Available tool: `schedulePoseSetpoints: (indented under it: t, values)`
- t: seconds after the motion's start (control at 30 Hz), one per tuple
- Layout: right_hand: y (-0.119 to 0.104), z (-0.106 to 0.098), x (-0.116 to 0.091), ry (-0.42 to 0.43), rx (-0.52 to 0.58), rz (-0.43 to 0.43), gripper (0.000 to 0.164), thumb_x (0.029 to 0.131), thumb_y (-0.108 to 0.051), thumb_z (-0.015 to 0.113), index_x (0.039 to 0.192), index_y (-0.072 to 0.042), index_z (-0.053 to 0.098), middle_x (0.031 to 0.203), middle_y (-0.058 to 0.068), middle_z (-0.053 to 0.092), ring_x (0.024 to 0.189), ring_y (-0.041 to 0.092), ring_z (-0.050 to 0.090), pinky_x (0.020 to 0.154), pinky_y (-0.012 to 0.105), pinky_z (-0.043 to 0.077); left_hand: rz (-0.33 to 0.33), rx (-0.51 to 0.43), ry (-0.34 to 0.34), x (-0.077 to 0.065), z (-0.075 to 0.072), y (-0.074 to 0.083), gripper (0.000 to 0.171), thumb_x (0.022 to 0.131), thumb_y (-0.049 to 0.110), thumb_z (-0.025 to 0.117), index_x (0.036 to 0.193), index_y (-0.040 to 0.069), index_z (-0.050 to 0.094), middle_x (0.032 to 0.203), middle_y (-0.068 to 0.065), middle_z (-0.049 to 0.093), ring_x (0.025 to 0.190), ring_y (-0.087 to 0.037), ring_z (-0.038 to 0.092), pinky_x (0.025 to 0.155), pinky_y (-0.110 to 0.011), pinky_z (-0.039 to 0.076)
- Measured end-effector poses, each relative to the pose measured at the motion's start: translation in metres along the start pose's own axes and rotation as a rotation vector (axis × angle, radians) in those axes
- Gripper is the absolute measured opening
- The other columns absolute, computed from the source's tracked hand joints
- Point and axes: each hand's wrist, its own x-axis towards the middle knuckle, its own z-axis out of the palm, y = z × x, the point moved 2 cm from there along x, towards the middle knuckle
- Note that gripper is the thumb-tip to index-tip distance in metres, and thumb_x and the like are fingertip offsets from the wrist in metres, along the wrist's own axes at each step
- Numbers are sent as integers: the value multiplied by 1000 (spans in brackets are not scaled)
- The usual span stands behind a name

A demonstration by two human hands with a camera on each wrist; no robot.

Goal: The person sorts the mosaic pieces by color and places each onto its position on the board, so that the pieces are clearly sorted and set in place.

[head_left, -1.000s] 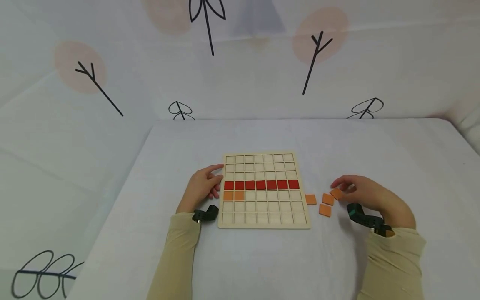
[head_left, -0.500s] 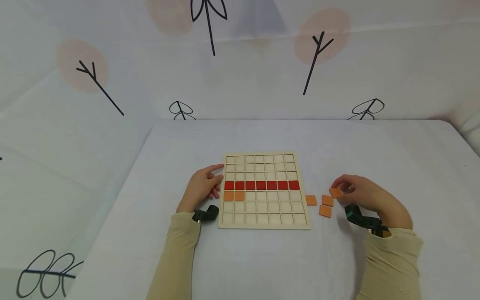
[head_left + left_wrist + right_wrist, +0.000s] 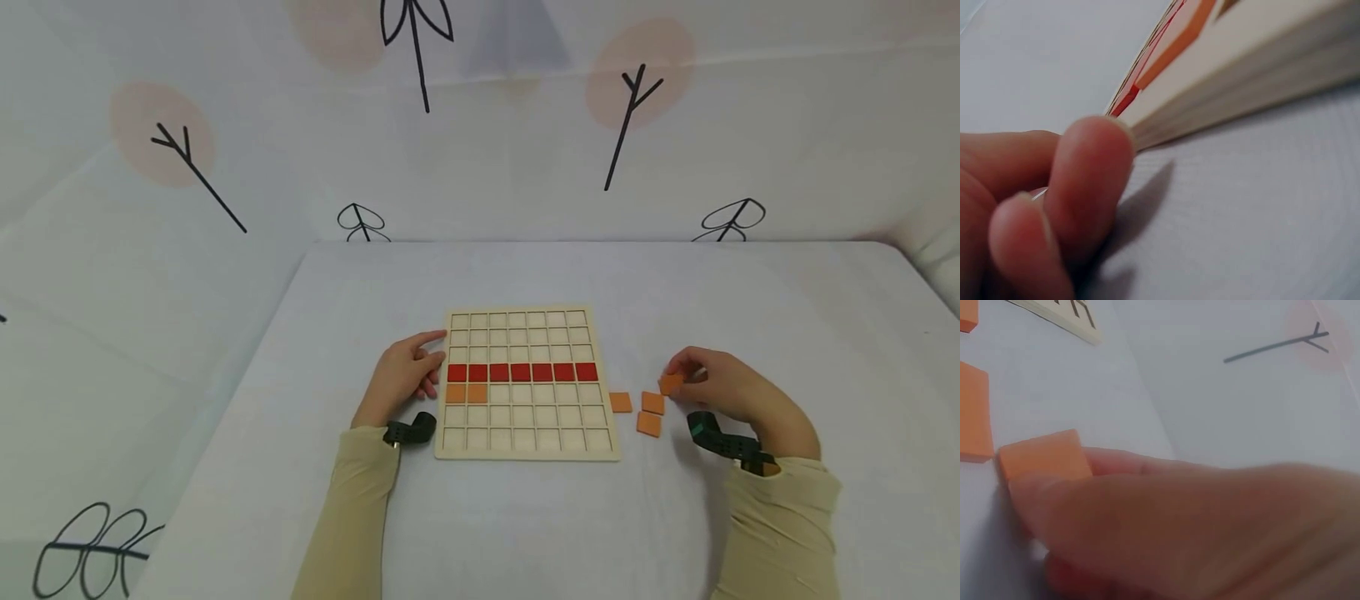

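A pale wooden grid board [image 3: 525,433] lies on the table, with a full row of red tiles [image 3: 521,372] and two orange tiles [image 3: 467,393] in the row below. My left hand [image 3: 401,375] rests at the board's left edge, index finger extended and thumb at the side; in the left wrist view a fingertip [image 3: 1094,162] is right at the board's side. My right hand [image 3: 723,383] pinches an orange square tile [image 3: 1047,453] between thumb and fingers, to the right of the board. The lower part of that tile is hidden behind the thumb.
Three loose orange tiles lie right of the board: one tile [image 3: 620,402] at its edge, another tile [image 3: 652,403] and a third tile [image 3: 648,424] nearer my right hand. A white patterned cloth [image 3: 517,150] hangs behind the table.
The orange tile in my right hand has turned and shifted slightly away from the loose tiles, with the grip closer around it. My left hand stays at the board's edge.
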Motion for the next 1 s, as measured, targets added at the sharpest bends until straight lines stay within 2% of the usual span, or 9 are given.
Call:
schedulePoseSetpoints:
  t: [0.1, 0.23, 0.33, 0.43, 0.6, 0.8, 1.0]
  values:
    - [0, 0, 1, 10, -20, -7, 29, 85, -22, 58, 108, -6, 53, 101, 12, 52, 90, 26, 48, 66, 29, 45, -4, -2, 1, 0, 0, 1, 40, 87, 28, 58, 125, 34, 49, 69, -11, 58, 51, -24, 60, 46, -30, 48]
    - [1, -1, 1, 22, -58, 0, 41, 86, -35, 57, 115, -7, 52, 104, 15, 53, 86, 24, 50, 66, 30, 44, -8, 3, -4, 0, 0, 2, 40, 87, 29, 59, 125, 35, 49, 69, -11, 59, 51, -24, 60, 46, -30, 48]
    - [2, -2, 2, 32, -78, 2, 46, 86, -38, 57, 120, -7, 50, 107, 18, 53, 81, 21, 53, 66, 31, 45, -6, 3, -10, 0, 0, 2, 40, 87, 29, 58, 125, 35, 49, 69, -11, 59, 51, -24, 60, 46, -30, 48]
    - [2, -3, 4, 52, -86, 2, 44, 86, -35, 57, 120, -7, 51, 107, 19, 54, 80, 21, 53, 65, 31, 44, -8, 0, -8, 0, 0, 2, 40, 87, 29, 58, 125, 34, 49, 69, -11, 59, 51, -24, 59, 46, -30, 48]
    - [2, -4, 5, 77, -75, 29, 42, 86, -35, 57, 116, -6, 51, 99, 14, 56, 79, 20, 53, 65, 30, 40, -9, -1, -5, 0, 0, 2, 40, 87, 29, 59, 125, 35, 49, 69, -11, 59, 52, -25, 59, 46, -30, 48]
    - [-3, -4, 5, 98, -101, 32, 54, 83, -47, 56, 115, -4, 51, 82, 5, 56, 72, 18, 50, 62, 29, 36, -13, 0, -4, 0, 0, 1, 40, 86, 30, 59, 125, 35, 49, 69, -11, 58, 51, -24, 59, 46, -29, 48]
    - [-7, -2, 7, 127, -115, 17, 53, 83, -47, 56, 116, -5, 49, 79, 5, 56, 73, 20, 49, 61, 30, 36, 2, -5, 1, 0, 1, 0, 40, 86, 29, 59, 124, 35, 49, 69, -11, 59, 51, -24, 59, 46, -30, 48]
